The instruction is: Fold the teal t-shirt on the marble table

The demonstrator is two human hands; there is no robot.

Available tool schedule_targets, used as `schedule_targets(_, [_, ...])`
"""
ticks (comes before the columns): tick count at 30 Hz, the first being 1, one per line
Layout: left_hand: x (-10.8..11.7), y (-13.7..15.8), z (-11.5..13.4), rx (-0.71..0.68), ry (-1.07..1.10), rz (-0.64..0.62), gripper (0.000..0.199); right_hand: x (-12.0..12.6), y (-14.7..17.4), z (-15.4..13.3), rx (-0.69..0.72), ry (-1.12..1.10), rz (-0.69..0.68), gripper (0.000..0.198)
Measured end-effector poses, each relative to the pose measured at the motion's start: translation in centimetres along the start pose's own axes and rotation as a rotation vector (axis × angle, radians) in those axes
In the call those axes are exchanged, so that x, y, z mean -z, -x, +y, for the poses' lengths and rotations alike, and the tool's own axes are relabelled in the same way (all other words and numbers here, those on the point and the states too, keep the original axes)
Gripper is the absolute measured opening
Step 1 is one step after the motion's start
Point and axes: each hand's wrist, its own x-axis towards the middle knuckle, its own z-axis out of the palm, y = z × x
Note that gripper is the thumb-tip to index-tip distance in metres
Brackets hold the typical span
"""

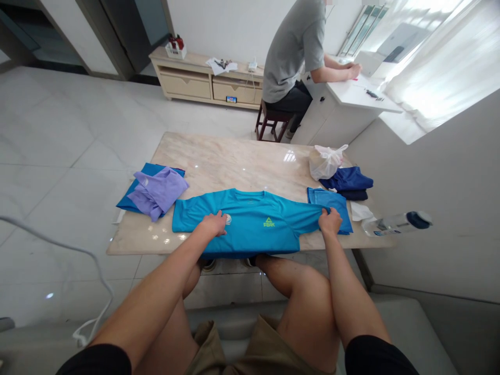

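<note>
A turquoise T-shirt (250,221) with a green PEAK logo lies spread at the near edge of the table, its lower part hanging over. My left hand (214,224) rests on the shirt's chest beside a small white print, fingers stretched out and apart. At the right, my right hand (330,221) pinches the end of the shirt's sleeve and pulls it out sideways. Beneath and beyond that hand sits a folded blue garment (344,221).
A lilac garment (158,190) lies on a blue one at the table's left. On the right are a white plastic bag (325,164), dark blue folded clothes (347,178), a tissue (361,211) and a clear bottle (390,224). Another person (292,52) sits at a white desk beyond.
</note>
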Motion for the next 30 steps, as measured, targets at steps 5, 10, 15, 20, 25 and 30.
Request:
schedule_targets(5, [0.5,0.1,0.1,-0.026,-0.02,0.058,0.073,1.0,0.8,-2.4,0.118,0.163,-0.056,0.052])
schedule_targets(10, [0.7,0.5,-0.2,-0.018,-0.031,0.071,0.066,0.9,3.8,-6.7,0.393,0.139,-0.339,0.041])
schedule_targets(15, [0.4,0.5,-1.0,0.006,-0.017,0.055,0.069,-1.2,6.5,-8.7,0.422,-0.432,-0.807,0.049])
schedule_targets(20, [0.2,0.0,-1.5,0.036,-0.016,0.046,0.084,-3.4,5.4,-8.1,0.551,-0.245,-0.589,0.041])
schedule_targets(25, [-1.6,-0.2,-2.1,0.138,0.011,0.033,0.109,-7.0,7.5,-6.5,0.851,0.155,-0.577,0.053])
schedule_targets(30, [-4.3,-0.4,-3.2,0.124,0.082,0.09,0.139,-10.9,11.3,-4.5,0.792,0.295,-0.47,0.093])
